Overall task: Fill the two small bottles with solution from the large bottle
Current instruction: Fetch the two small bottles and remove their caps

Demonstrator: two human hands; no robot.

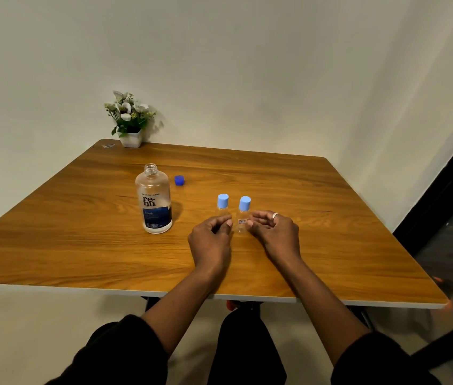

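Observation:
The large clear bottle with a "re-nu" label stands uncapped left of centre on the table. Its dark blue cap lies just behind it to the right. Two small clear bottles stand upright side by side, each with a light blue cap on: the left small bottle and the right small bottle. My left hand rests loosely curled in front of the left small bottle and hides its base. My right hand, with a ring, rests beside the right small bottle with its fingertips at the bottle's side. Neither hand grips anything.
The wooden table stands in a corner between white walls. A white pot of artificial flowers sits at its far left corner, with a small clear object next to it. My legs show below the near edge.

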